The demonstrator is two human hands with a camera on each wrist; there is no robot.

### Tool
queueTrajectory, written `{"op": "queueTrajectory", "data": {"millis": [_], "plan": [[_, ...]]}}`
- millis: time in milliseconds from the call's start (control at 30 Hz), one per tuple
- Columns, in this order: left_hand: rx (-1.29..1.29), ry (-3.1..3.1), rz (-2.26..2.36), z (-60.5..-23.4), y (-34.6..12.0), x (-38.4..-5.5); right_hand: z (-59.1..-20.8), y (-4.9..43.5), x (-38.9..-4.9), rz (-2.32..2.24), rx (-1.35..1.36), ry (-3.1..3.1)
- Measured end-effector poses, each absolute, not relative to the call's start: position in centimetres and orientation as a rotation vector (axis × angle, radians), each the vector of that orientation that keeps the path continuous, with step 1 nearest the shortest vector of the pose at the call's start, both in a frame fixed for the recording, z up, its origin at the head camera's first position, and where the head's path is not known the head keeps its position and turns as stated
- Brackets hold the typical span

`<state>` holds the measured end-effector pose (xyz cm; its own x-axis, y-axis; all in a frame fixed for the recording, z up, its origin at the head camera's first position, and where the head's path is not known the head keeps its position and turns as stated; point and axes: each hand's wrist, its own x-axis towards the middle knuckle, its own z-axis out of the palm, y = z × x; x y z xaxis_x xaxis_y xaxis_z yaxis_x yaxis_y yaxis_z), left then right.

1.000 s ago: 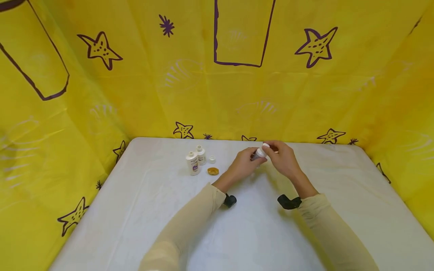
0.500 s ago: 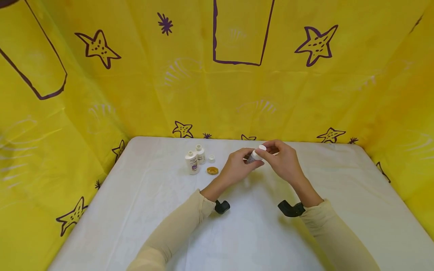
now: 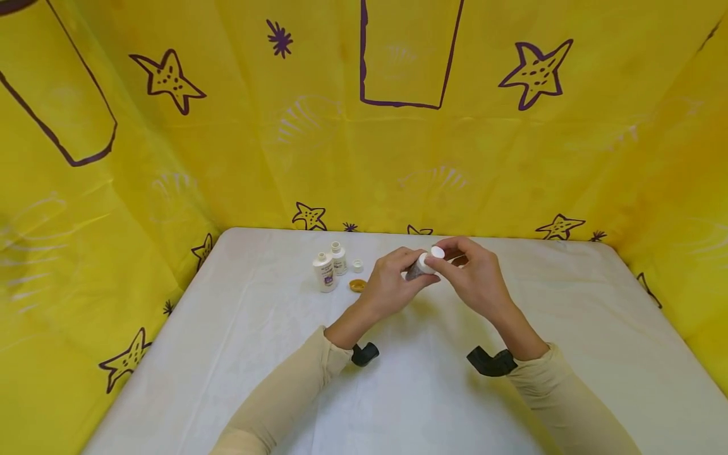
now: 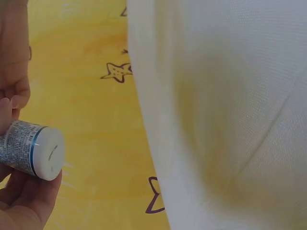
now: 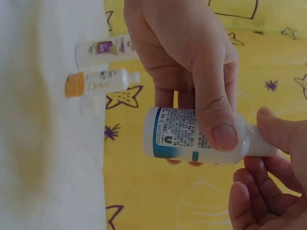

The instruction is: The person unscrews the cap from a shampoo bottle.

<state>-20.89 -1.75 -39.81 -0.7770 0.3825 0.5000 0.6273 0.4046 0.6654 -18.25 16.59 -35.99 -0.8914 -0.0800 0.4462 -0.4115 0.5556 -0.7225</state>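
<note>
My left hand [image 3: 392, 281] grips a small white plastic bottle [image 5: 168, 127], tilted above the table. Its label carries fine print and blue bands. In the left wrist view the bottle's round white base [image 4: 50, 154] faces the camera. At the bottle's other end, my right hand [image 3: 474, 272] pinches the white cap [image 5: 261, 143] between thumb and fingers. The cap sits at the neck; whether it is loose, I cannot tell. Left of my hands stand two uncapped white bottles, one with a purple label picture [image 3: 325, 273], the other marked Dove [image 5: 103, 84].
An orange cap [image 3: 357, 285] and a white cap [image 3: 357, 265] lie beside the standing bottles. A white cloth covers the table [image 3: 239, 354]. Yellow curtains [image 3: 387, 164] with starfish drawings close in its back and sides.
Both hands have shifted slightly left and toward me with the bottle, and my left wrist has drawn back. My right fingers have stayed on the cap. The standing bottles have not moved.
</note>
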Motion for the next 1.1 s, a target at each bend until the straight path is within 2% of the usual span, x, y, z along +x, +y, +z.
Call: {"op": "queueTrajectory", "data": {"millis": [400,767,967,1100], "plan": [[-0.959,-2.387,-1.163,-39.6,-2.3,-20.4,-36.8,16.6,-18.3,1.145,0.624,-2.295],[-1.022,-2.427,-1.408,-39.8,-2.8,-21.1,-36.3,17.5,-18.4,1.183,0.819,-2.376],[-0.987,-2.43,-1.384,-39.8,-3.0,-21.0,-35.8,17.6,-18.3,1.27,0.817,-2.489],[-0.96,-2.434,-1.341,-39.8,-3.1,-21.1,-35.5,17.4,-18.3,1.274,0.709,-2.551]]}}
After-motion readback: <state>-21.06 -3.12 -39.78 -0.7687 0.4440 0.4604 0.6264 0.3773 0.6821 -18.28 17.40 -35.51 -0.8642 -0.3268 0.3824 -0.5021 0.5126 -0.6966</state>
